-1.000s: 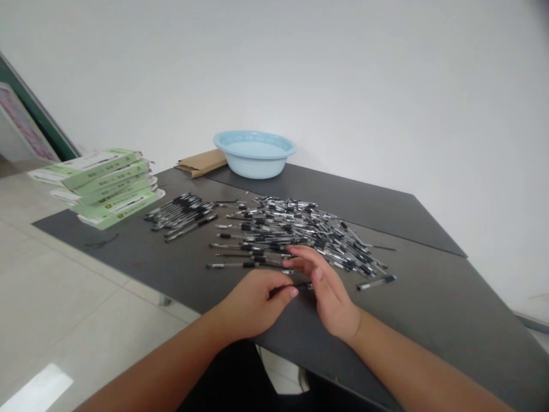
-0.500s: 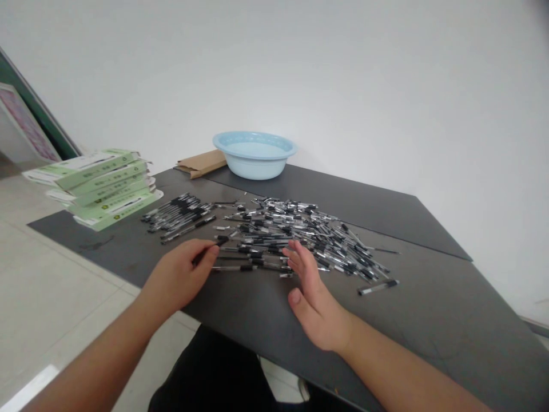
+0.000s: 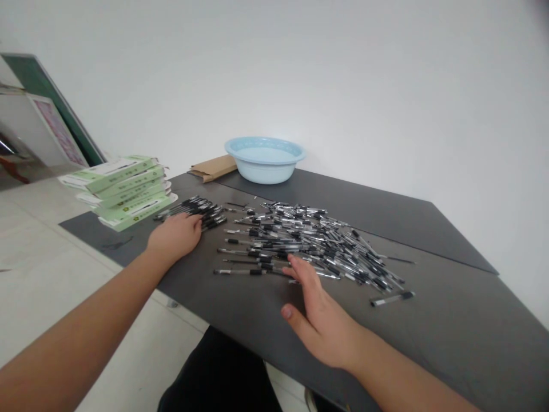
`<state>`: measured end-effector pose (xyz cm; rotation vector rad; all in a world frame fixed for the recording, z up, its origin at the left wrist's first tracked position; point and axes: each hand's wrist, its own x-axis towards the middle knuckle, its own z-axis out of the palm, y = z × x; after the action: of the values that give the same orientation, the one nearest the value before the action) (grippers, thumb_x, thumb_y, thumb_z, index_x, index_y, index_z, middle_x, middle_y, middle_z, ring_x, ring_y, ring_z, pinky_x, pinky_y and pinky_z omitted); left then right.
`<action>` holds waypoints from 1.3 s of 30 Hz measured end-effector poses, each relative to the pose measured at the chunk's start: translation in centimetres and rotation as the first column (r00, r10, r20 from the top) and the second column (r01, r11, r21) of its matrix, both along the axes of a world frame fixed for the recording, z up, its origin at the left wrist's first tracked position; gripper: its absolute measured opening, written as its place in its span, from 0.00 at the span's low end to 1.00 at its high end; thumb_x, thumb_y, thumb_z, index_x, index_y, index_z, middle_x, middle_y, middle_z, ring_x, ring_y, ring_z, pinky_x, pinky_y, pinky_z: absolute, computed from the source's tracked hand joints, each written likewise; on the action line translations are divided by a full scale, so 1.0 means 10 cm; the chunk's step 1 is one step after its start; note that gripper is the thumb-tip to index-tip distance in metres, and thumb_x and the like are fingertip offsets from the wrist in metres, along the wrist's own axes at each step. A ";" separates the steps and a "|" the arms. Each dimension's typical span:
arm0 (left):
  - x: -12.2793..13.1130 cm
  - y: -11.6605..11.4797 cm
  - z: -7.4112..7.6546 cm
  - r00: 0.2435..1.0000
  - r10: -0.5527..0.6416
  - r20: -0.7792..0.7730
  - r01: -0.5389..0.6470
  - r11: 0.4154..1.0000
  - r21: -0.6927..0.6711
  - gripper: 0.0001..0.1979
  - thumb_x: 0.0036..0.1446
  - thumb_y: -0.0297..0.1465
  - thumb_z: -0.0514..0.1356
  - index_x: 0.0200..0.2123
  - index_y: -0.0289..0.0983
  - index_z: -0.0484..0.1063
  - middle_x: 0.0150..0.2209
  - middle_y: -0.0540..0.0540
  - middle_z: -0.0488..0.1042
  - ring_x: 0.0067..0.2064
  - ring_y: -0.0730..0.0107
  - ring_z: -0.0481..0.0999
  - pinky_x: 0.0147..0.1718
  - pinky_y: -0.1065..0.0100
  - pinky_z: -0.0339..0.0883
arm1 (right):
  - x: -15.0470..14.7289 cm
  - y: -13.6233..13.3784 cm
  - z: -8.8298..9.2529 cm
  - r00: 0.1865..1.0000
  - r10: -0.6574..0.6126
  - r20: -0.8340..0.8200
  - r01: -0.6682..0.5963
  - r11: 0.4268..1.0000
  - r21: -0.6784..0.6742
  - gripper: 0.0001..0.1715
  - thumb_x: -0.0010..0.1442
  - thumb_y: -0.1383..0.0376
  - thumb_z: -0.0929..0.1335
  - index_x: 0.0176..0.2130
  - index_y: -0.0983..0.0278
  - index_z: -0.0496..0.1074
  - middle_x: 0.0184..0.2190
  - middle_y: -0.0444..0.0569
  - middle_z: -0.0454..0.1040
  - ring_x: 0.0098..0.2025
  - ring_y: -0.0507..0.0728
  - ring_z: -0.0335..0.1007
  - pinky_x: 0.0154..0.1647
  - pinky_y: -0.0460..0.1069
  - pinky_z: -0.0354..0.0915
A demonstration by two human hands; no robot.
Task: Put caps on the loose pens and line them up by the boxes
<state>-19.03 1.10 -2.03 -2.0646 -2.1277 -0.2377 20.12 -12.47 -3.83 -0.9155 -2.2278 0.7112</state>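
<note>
Covering slim clear-and-black plastic pens [image 3: 215,218], slanted lengthwise toward far edge of dark-grey table [image 3: 429,337], with left hand [image 3: 175,236]; can't tell grip. Right hand [image 3: 319,320] spread.

Clr/blk pens [image 3: 309,234], horiz., mostly jumbled
</note>
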 end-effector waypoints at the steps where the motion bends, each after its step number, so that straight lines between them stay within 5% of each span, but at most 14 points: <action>1: -0.01 0.02 -0.04 1.000 -0.002 -0.013 0.001 1.000 -0.008 0.29 0.69 0.40 0.45 0.60 0.35 0.77 0.53 0.32 0.79 0.54 0.43 0.78 0.58 0.49 0.67 | 0.00 0.00 0.00 1.000 -0.002 0.007 0.002 1.000 -0.006 0.51 0.74 0.62 0.65 0.77 0.50 0.28 0.78 0.59 0.41 0.76 0.70 0.50 0.74 0.71 0.55; 7: 0.01 -0.05 -0.07 0.999 0.035 -0.041 -0.034 0.999 0.021 0.33 0.72 0.45 0.40 0.61 0.32 0.75 0.55 0.28 0.76 0.58 0.40 0.74 0.60 0.46 0.64 | 0.01 -0.01 -0.01 1.000 -0.007 0.030 0.008 1.000 -0.021 0.51 0.74 0.62 0.65 0.77 0.50 0.28 0.77 0.59 0.42 0.76 0.69 0.50 0.74 0.72 0.55; 10: 0.05 -0.06 -0.06 0.999 0.011 -0.049 -0.009 0.999 0.039 0.38 0.70 0.55 0.43 0.71 0.37 0.64 0.68 0.30 0.66 0.68 0.33 0.62 0.64 0.38 0.55 | 0.01 -0.01 -0.01 1.000 -0.004 0.009 0.004 1.000 -0.021 0.49 0.74 0.62 0.65 0.77 0.51 0.31 0.77 0.59 0.43 0.76 0.69 0.50 0.74 0.71 0.55; 14: 0.00 0.09 -0.09 0.996 -0.074 -0.050 0.071 0.996 -0.051 0.43 0.65 0.61 0.48 0.75 0.45 0.56 0.77 0.38 0.50 0.77 0.35 0.44 0.70 0.33 0.38 | 0.01 -0.01 -0.02 1.000 -0.004 -0.001 0.004 1.000 -0.021 0.49 0.73 0.61 0.66 0.78 0.52 0.33 0.77 0.59 0.44 0.76 0.69 0.51 0.74 0.71 0.56; 23: -0.31 0.39 -0.11 0.997 -0.081 -0.019 0.076 0.979 -0.189 0.39 0.70 0.55 0.44 0.75 0.40 0.55 0.76 0.35 0.51 0.74 0.39 0.55 0.68 0.38 0.51 | 0.02 0.01 0.01 0.998 -0.009 0.056 0.010 1.000 -0.015 0.49 0.72 0.62 0.67 0.78 0.53 0.36 0.77 0.58 0.48 0.77 0.69 0.50 0.75 0.70 0.56; 28: -0.03 0.49 -0.02 0.987 -0.153 -0.042 0.150 0.986 -0.068 0.35 0.73 0.48 0.44 0.76 0.38 0.52 0.78 0.36 0.44 0.78 0.42 0.39 0.72 0.38 0.34 | -0.02 -0.01 0.02 0.997 -0.008 0.078 0.007 1.000 0.009 0.50 0.71 0.60 0.68 0.78 0.52 0.36 0.78 0.56 0.48 0.77 0.69 0.48 0.74 0.70 0.57; 31: 0.31 0.84 0.03 0.971 -0.240 -0.019 0.237 0.968 -0.079 0.30 0.75 0.44 0.43 0.75 0.42 0.57 0.77 0.40 0.49 0.78 0.47 0.42 0.73 0.42 0.39 | 0.19 0.18 0.14 0.991 -0.127 0.046 0.121 0.986 0.112 0.46 0.72 0.59 0.67 0.77 0.51 0.42 0.77 0.53 0.51 0.77 0.68 0.49 0.75 0.69 0.56; 34: 0.64 1.34 0.08 0.962 -0.270 0.028 0.271 0.957 -0.107 0.28 0.76 0.43 0.46 0.73 0.42 0.59 0.76 0.38 0.54 0.76 0.44 0.49 0.71 0.40 0.48 | 0.81 0.63 0.29 0.888 -0.459 0.037 0.443 0.872 0.208 0.34 0.74 0.54 0.64 0.73 0.55 0.56 0.75 0.55 0.58 0.76 0.67 0.52 0.76 0.69 0.51; 37: 0.87 1.78 0.08 0.967 -0.245 0.067 0.251 0.959 -0.130 0.28 0.71 0.43 0.60 0.69 0.40 0.63 0.72 0.37 0.60 0.70 0.43 0.62 0.67 0.35 0.58 | 1.72 1.08 0.27 0.624 -0.772 0.120 0.730 0.631 0.263 0.38 0.71 0.46 0.63 0.70 0.63 0.63 0.70 0.62 0.65 0.74 0.70 0.56 0.75 0.68 0.53; 39: 0.97 1.96 0.04 0.971 -0.223 0.090 0.235 0.958 -0.162 0.26 0.69 0.41 0.63 0.66 0.38 0.67 0.68 0.37 0.65 0.65 0.46 0.69 0.62 0.38 0.66 | 2.27 1.25 0.14 0.518 -0.841 0.156 0.806 0.541 0.241 0.42 0.70 0.44 0.61 0.67 0.71 0.67 0.67 0.71 0.67 0.73 0.77 0.57 0.73 0.74 0.52</action>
<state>-9.29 20.71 -1.63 -2.4401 -2.0088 -0.1631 42.82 0.08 -2.43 -1.8828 -1.6518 -0.0418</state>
